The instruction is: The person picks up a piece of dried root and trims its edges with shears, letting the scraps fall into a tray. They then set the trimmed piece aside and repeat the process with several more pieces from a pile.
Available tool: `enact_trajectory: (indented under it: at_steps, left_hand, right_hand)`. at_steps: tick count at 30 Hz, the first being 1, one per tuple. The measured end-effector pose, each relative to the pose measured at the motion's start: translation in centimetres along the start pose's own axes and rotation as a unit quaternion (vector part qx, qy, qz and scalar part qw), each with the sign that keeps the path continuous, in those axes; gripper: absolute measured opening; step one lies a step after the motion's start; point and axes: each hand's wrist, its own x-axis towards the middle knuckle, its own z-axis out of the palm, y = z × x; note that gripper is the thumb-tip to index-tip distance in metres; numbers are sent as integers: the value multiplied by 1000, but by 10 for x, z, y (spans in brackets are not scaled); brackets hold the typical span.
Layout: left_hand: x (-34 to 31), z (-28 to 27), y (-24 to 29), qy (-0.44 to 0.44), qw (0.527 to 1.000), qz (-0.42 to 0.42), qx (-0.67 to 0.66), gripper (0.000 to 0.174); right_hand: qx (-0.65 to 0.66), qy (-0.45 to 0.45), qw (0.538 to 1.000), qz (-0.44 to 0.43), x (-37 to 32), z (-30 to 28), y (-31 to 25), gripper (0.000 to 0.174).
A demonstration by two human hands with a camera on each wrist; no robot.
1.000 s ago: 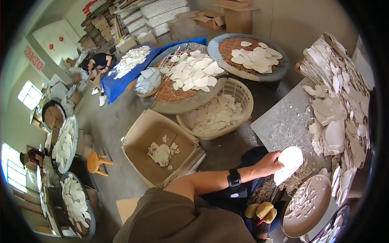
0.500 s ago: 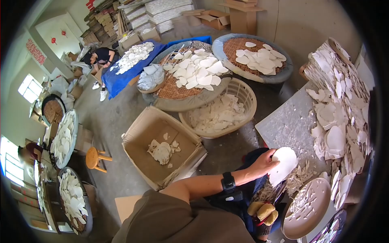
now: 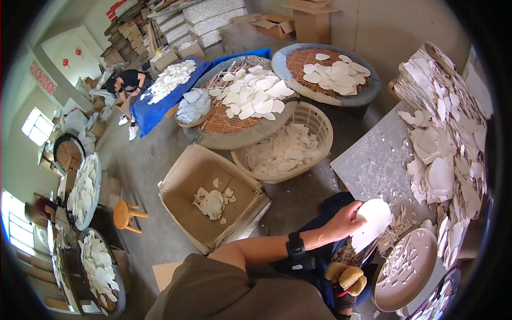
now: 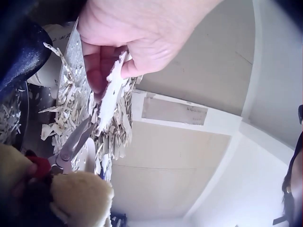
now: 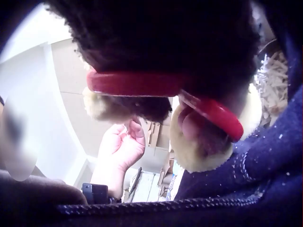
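Observation:
The left hand (image 3: 344,221) pinches a flat white oval piece (image 3: 372,220) by its edge; in the left wrist view the piece (image 4: 111,100) is seen nearly edge-on between thumb and fingers. Just below it are the metal blades of scissors (image 4: 75,142). Yellow padding (image 3: 351,277) covers fingers of the right hand (image 3: 345,282), which grips the scissors' red handles, seen as a red loop (image 5: 137,84) in the right wrist view. Whether the blades touch the piece cannot be told.
Right of the hands lie a round tray (image 3: 392,304) with thin strips and a pile of pale sheets (image 3: 440,176) on a grey board (image 3: 368,160). A cardboard box (image 3: 181,213) and a basket (image 3: 325,149) stand beyond. Two people are at the left.
The left hand and white piece have moved slightly left and down, and the piece has turned a little. The scissor blades, visible in the head view a second ago, are now mostly hidden there.

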Motion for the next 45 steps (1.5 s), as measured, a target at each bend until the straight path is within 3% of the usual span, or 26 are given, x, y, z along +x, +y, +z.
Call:
enact_trajectory:
  at_steps: [2,5,6,10,18,21,23,24,26,27,29,31,33,45]
  left_hand:
    - [-2,4,7,-17,1000,14,-22,35]
    - [-4,9,38,-76,996,18,34,38]
    - [-5,10,46,-112,992,20,57,39]
    - [-13,24,65,-227,960,66,148,39]
    - [-16,30,71,-272,929,95,232,46]
    - [-17,33,76,-316,894,-6,317,49]
    - [-19,41,86,-257,899,163,317,48]
    - [-20,46,95,-228,892,243,306,48]
    - [-24,59,141,-321,916,230,77,38]
    - [-28,59,173,-420,893,160,-32,32]
    - [-33,67,206,-559,801,40,-208,26]
    - [-41,85,217,-613,740,29,-274,25]
    - [-53,106,213,-622,716,40,-316,25]
    - [-65,151,192,-626,668,110,-386,20]
  right_hand:
    - [170,-27,985,31,-4,-40,0,48]
    - [-152,-5,985,-82,4,-3,-44,40]
    - [-185,30,975,-121,-1,10,-49,40]
    - [-173,112,959,-195,-16,38,-44,40]
    - [-167,161,940,-250,-29,47,-48,39]
    - [-164,170,937,-259,-30,54,-46,39]
    - [-161,179,933,-266,-33,60,-45,39]
    - [-158,187,932,-268,-35,63,-45,39]
    - [-155,197,928,-275,-36,74,-46,39]
    - [-153,208,923,-284,-39,78,-45,39]
    - [-155,222,918,-290,-40,86,-47,39]
    - [-149,226,916,-295,-40,91,-46,39]
    - [-147,226,917,-293,-41,95,-48,39]
    - [-130,197,934,-269,-38,89,-49,40]
